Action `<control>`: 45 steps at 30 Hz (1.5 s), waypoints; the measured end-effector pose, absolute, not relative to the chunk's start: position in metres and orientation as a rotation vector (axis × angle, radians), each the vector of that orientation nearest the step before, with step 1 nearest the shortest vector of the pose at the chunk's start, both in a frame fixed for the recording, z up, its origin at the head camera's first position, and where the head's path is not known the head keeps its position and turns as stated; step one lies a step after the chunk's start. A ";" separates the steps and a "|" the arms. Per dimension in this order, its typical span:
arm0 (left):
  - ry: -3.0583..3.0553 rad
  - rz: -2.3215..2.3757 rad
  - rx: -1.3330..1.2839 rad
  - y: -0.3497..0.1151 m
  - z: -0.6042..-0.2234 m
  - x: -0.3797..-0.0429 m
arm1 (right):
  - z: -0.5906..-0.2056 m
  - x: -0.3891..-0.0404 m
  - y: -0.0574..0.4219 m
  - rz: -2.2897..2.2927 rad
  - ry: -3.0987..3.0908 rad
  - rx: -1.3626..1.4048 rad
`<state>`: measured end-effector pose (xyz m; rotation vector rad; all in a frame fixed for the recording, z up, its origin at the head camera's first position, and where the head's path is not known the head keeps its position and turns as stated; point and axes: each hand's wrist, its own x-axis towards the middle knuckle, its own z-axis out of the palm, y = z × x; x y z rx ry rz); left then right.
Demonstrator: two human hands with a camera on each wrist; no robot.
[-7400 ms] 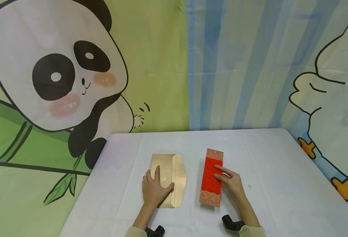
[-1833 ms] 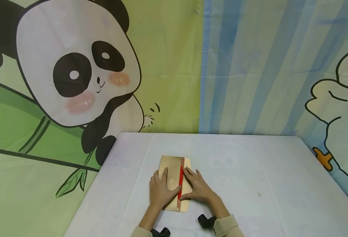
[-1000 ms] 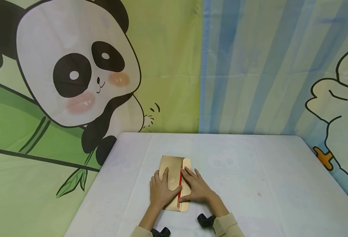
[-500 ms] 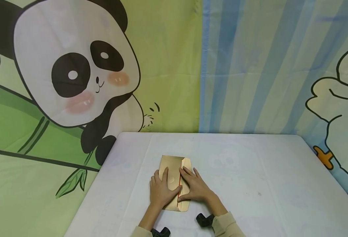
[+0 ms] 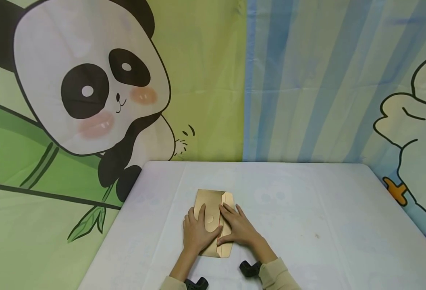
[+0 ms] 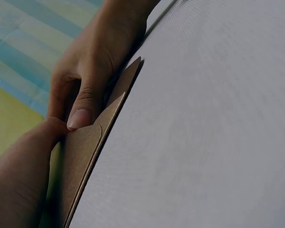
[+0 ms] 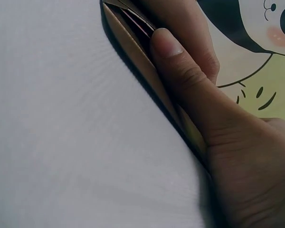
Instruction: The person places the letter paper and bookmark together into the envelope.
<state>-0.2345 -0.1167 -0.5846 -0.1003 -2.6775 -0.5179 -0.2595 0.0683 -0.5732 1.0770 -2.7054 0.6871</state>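
Observation:
A gold paper envelope lies on the white table, its flap spread out to the right. Only a thin red line of a card shows along the envelope's mouth; the rest is hidden inside. My left hand rests on the envelope body with extended fingers, its thumb by the mouth. Over the flap, my right hand has its fingertips and thumb at the mouth against the card's edge. In the right wrist view, the right thumb sits at the envelope's opening.
Black wrist-camera mounts show at the left wrist and right wrist. The white table reaches back to a printed cloth with a panda and blue stripes.
The red card, earlier held apart to the right by the right hand, has been brought to the envelope and slid left into it until a thin line shows. The left hand stays on the envelope.

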 end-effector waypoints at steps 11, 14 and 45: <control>-2.688 -0.521 -0.092 -0.117 -0.584 -0.235 | -0.575 -0.260 0.068 0.676 -2.679 1.081; -2.692 -0.522 -0.094 -0.117 -0.585 -0.235 | -0.576 -0.261 0.068 0.679 -2.671 1.082; -2.674 -0.506 -0.104 -0.116 -0.583 -0.234 | -0.575 -0.261 0.069 0.678 -2.712 1.088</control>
